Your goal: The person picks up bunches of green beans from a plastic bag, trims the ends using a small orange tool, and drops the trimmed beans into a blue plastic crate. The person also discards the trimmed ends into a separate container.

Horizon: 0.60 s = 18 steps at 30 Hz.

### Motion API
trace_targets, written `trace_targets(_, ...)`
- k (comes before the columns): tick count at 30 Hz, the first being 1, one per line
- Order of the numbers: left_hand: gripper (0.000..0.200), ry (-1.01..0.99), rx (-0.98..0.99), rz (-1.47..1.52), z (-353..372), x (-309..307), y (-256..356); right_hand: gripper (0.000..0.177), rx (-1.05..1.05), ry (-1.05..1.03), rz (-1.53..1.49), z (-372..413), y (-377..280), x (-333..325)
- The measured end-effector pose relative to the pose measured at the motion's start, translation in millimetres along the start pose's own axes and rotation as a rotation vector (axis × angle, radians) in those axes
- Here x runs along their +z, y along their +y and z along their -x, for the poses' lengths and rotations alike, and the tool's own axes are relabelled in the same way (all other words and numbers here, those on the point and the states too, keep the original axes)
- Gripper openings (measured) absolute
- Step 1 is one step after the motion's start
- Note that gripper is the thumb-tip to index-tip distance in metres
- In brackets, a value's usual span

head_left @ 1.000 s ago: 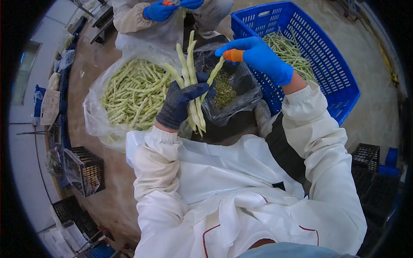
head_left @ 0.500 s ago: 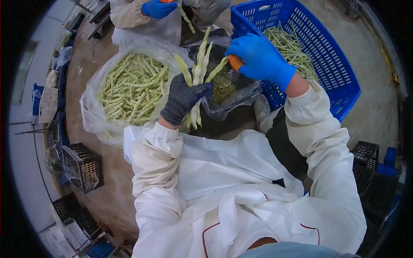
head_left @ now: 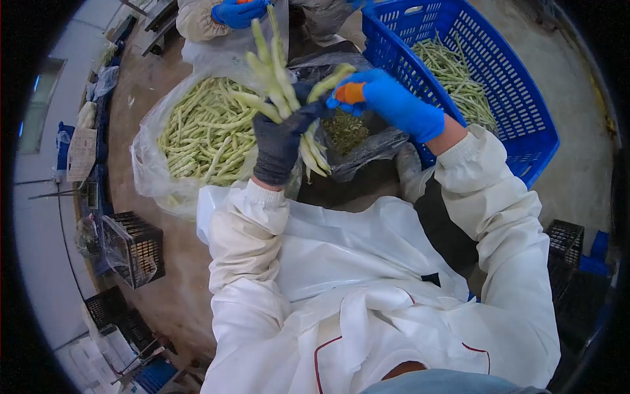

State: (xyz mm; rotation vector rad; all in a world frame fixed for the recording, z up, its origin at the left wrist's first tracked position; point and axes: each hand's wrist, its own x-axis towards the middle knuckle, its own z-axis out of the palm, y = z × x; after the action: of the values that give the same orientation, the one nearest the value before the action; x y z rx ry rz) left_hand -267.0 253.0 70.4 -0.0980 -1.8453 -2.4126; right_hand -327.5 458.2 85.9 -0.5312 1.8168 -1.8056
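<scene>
My left hand (head_left: pixel 279 146), in a dark grey glove, is closed around a bunch of pale green beans (head_left: pixel 274 73). They fan upward from the fist, and their lower ends stick out below it. One bean leans right, close to my right hand (head_left: pixel 405 110). That hand wears a blue glove and is closed on a small tool with an orange handle (head_left: pixel 350 93); I cannot make out its working end. Below the hands, a dark plastic bag (head_left: pixel 371 152) holds chopped green scraps (head_left: pixel 346 134). To the left, a clear plastic bag (head_left: pixel 146 161) is full of beans (head_left: pixel 205 134).
A blue perforated crate (head_left: pixel 522 125) with more beans (head_left: pixel 453 82) stands at right. Across from me, a person's blue-gloved hand (head_left: pixel 239 13) holds something orange. A black crate (head_left: pixel 134 249) sits on the floor at left, and dark crates (head_left: pixel 566 240) stand at far right.
The bunch in my left hand has tilted left and risen slightly. My right hand has moved a little left and down, with its fingers more turned toward the bunch. The view has shifted slightly.
</scene>
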Motion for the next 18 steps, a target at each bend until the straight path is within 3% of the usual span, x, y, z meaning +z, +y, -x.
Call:
trace_targets(2,0.032,-0.021,-0.015,-0.011,0.2,-0.3,0.1,0.024,0.057,0.000,-0.120,-4.8,14.0,7.9)
trace_targets(5,0.032,-0.019,0.030,-0.064,-0.6,-1.9,1.4,0.023,0.033,-0.126,0.015,-10.3,14.7,-2.3)
trace_targets(9,0.032,0.062,0.059,0.209,-13.9,-18.5,11.1,0.026,0.223,-0.231,0.210,0.9,23.0,31.2)
trace_targets(12,0.035,0.191,0.087,0.404,-25.4,-39.6,17.9,0.025,0.074,-0.303,0.558,2.8,23.1,33.9)
trace_targets(14,0.032,0.176,0.088,0.538,-31.9,-63.1,28.8,0.025,0.192,-0.308,1.095,2.4,16.4,21.6)
trace_targets(17,0.033,0.211,0.132,0.574,-28.1,-72.6,43.9,0.028,0.314,-0.230,1.430,4.3,42.3,-7.7)
trace_targets(18,0.033,0.189,0.131,0.576,-25.3,-72.3,44.9,0.029,0.151,-0.137,1.312,1.7,47.7,-10.0)
